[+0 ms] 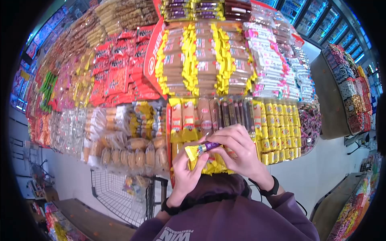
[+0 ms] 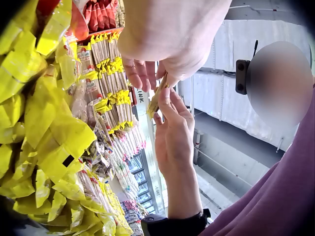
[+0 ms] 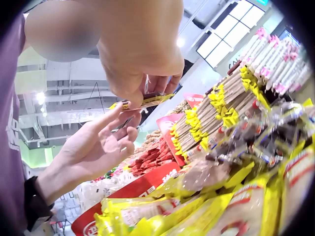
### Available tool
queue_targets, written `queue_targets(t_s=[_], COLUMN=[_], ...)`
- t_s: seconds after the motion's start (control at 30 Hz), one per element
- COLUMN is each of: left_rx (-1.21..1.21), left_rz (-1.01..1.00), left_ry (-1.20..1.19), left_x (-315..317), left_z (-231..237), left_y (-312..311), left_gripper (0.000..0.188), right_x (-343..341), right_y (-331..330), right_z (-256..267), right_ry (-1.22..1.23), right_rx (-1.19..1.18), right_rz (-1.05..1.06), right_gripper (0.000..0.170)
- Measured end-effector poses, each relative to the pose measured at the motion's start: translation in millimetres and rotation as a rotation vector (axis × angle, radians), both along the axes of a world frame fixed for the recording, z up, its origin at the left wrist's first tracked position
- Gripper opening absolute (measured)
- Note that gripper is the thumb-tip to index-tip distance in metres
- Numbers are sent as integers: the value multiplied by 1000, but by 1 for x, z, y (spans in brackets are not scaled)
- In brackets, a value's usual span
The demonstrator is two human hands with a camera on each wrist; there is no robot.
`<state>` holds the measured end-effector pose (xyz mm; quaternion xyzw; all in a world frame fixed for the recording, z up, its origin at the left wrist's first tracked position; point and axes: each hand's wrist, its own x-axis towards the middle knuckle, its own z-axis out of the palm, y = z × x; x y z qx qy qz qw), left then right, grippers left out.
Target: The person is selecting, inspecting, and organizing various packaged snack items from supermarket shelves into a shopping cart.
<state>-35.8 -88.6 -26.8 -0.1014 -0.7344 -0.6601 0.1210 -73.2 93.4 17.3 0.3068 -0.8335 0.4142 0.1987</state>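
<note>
A small purple packet (image 1: 210, 146) with yellow ends is held between both hands in front of the chest. My left hand (image 1: 187, 172) pinches its yellow end, and my right hand (image 1: 240, 152) grips the purple end with thumb and curled fingers. In the left wrist view the packet (image 2: 156, 98) is seen edge-on between the fingertips of my left hand (image 2: 170, 37) and right hand (image 2: 174, 137). The right wrist view shows the packet (image 3: 147, 102) under my right hand (image 3: 140, 46), with the left hand (image 3: 91, 147) touching it from below.
Wrapped snacks surround the hands: yellow-ended brown packs (image 1: 207, 60), red bags (image 1: 117, 80), small yellow packs (image 1: 277, 132) and round wrapped cakes (image 1: 138, 157). A wire cart (image 1: 116, 197) stands at lower left. Another snack-covered counter (image 1: 333, 96) is at the right.
</note>
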Motion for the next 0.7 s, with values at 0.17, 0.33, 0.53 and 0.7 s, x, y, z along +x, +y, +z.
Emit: queue_targets(t_s=[0.17,0.33,0.53,0.7], left_rx=[-16,-108,-126,-184], left_rz=[-95,-187,-161,-47], left_ry=[-83,-58,-98,-133], left_x=[-7,-11,-17,-8], left_z=[10,25,40,32], left_y=[-9,-31,-48,-62], left_gripper=[31,35,25,24], right_x=[-48,-116,-231,-315], right_y=[26,34,43,46], right_z=[54,103,121,141], right_ry=[234,365,430,470], right_rx=[245,385,559,697], right_rz=[-83,-101,-124,-249], right_gripper=[38,37,24,25])
